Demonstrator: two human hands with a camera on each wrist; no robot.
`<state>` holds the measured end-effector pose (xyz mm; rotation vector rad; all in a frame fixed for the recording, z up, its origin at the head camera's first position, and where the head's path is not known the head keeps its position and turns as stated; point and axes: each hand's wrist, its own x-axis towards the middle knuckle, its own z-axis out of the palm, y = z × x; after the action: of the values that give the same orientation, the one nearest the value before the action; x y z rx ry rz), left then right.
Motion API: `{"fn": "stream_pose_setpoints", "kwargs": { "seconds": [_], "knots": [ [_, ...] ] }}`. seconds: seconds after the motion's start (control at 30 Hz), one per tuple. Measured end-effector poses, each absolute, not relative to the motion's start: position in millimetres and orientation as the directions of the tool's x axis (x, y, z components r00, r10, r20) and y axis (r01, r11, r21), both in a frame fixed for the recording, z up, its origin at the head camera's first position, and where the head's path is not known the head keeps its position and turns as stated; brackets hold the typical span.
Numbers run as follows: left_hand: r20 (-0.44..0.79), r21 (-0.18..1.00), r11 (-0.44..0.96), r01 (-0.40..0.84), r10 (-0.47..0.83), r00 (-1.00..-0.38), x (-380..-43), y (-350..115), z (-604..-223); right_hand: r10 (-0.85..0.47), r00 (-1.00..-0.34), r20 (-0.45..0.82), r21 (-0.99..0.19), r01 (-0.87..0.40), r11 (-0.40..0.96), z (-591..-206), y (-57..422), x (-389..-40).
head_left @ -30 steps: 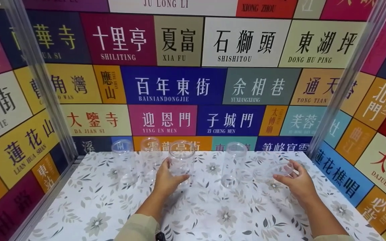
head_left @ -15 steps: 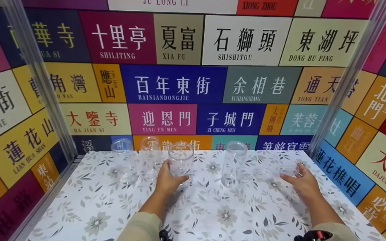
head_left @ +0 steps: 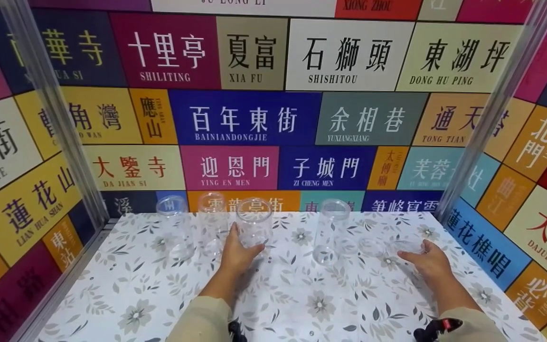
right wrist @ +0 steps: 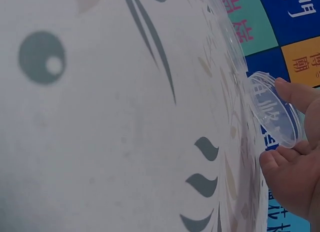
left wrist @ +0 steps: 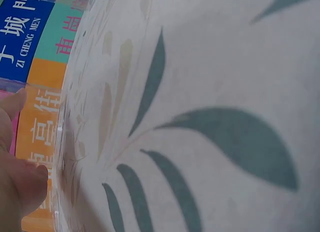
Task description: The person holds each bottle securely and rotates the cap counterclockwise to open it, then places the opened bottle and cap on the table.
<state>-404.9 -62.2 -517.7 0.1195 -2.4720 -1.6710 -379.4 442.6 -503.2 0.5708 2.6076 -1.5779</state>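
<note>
My left hand (head_left: pixel 236 255) holds a clear plastic jar (head_left: pixel 255 221) near the middle of the table, thumb on one side and fingers reaching behind. In the left wrist view, only part of that hand (left wrist: pixel 22 167) shows at the left edge. On the right, my right hand (head_left: pixel 428 261) pinches a round clear lid (head_left: pixel 405 246) low over the table; whether the lid touches the cloth I cannot tell. The right wrist view shows this lid (right wrist: pixel 272 109) between the thumb and curled fingers. Two more clear lids (head_left: pixel 371 246) lie to its left, faint against the pattern.
Two clear jars, one at the far left (head_left: pixel 174 230) and one beside it (head_left: pixel 212 225), stand left of my left hand. Another tall jar (head_left: pixel 333 232) stands right of centre. The floral-covered table (head_left: pixel 321 304) meets a wall of coloured name signs (head_left: pixel 245 118) behind.
My right hand has shifted right and slightly nearer with the lid, bringing it lower, into line with the other lids. The left hand stays at its jar with little movement.
</note>
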Motion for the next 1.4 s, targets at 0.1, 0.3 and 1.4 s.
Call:
{"fn": "stream_pose_setpoints", "kwargs": {
  "seconds": [0.1, 0.3, 1.4],
  "knots": [
    [0.105, 0.920, 0.391, 0.039, -0.149, -0.983, -405, -62, -518, 0.294, -0.931, -0.217, -0.831, 0.334, 0.444, -505, 443, -380],
    [0.103, 0.919, 0.391, 0.040, -0.142, -0.984, -404, -61, -519, 0.318, -0.921, -0.224, -0.804, 0.359, 0.473, -506, 442, -380],
    [0.248, 0.894, 0.419, 0.159, -0.169, -0.954, -360, -71, -496, 0.244, -0.961, -0.130, -0.818, 0.243, 0.521, -484, 427, -366]
  ]
}}
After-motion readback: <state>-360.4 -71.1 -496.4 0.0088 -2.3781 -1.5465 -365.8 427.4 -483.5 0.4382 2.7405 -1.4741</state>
